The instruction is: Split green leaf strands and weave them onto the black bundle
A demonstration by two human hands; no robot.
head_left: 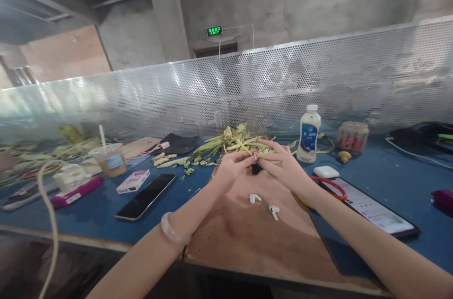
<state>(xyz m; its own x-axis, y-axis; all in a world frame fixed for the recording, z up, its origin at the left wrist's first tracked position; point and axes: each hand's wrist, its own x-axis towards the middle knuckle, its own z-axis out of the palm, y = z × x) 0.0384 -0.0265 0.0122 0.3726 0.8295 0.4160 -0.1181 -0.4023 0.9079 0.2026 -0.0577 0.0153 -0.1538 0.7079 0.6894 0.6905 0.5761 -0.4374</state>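
Small workpiece (255, 156), detail indistinct: held directly between left hand (231, 168) and right hand (283, 163), both narrowed to fingertip pinches, neither clearly nearer. Slim yellow-green strip (245, 148): long axis slanting away and leftward from the fingertips. Beyond: heap of leafy strips (229, 136), pale green, papery-looking, curled. Beneath: brown board (226, 242), flat, scuffed, bearing two glossy white earbuds (273, 211), stemmed.
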